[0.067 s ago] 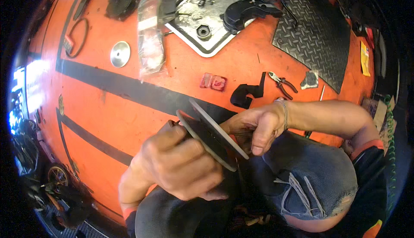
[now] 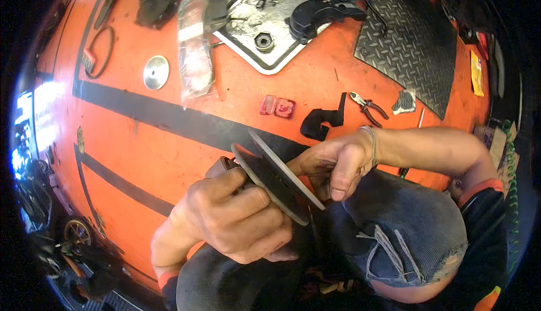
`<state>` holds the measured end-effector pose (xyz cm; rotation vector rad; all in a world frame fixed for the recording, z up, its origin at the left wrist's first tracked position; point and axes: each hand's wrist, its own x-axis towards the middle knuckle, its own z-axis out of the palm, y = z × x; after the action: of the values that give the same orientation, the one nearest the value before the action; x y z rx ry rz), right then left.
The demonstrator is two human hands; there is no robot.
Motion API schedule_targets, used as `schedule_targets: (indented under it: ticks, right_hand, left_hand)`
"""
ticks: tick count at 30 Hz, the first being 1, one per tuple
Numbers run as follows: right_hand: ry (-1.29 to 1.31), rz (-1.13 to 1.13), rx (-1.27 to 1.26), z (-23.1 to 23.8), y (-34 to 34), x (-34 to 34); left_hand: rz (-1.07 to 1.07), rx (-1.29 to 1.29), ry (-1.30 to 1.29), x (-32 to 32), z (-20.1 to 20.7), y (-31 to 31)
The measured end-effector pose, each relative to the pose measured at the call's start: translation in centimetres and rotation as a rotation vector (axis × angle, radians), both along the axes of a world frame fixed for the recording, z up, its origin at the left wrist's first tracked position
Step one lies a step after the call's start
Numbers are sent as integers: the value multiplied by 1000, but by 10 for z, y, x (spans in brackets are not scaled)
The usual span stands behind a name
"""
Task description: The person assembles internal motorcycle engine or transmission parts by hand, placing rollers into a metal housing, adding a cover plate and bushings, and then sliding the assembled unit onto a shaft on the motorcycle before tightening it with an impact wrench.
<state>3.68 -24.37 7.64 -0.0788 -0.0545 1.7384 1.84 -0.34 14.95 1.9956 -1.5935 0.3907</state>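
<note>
Head view: one two-disc pulley [image 2: 275, 182], tilted, sits between left hand [image 2: 236, 215] and right hand [image 2: 345, 165]. Left grips its near side, fingers curled; right is half-curled at the opposite side, fingertips partly hidden, hold impossible to tell. Pliers [image 2: 365, 107] lie beyond.

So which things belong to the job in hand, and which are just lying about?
Job in hand: twin-disc pulley, held in left hand; right hand beside it.

Apparently lying about: pliers; diamond-tread mat; clear plastic bag; silver disc.
</note>
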Motion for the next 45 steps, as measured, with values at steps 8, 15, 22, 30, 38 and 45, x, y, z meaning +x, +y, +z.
schedule_targets:
  ticks: [8,15,22,30,38,45]
  right_hand:
    - [102,15,-13,17,-21,3]
    - [106,-50,-101,36,-39,3]
    - [26,-87,-141,51,-43,4]
    - [-88,-146,-136,62,-49,15]
    - [-1844,-783,-113,23,-17,6]
    - [-1923,-709,-55,7,-2,-9]
  left_hand:
    - [93,-117,123,9,-7,-7]
    - [56,-201,179,4,-16,-10]
    - [178,-402,174,-2,-22,-18]
    - [165,-553,349,4,-36,-4]
    - [341,-866,836,-13,-86,11]
    - [400,-1450,1311,-42,-105,-2]
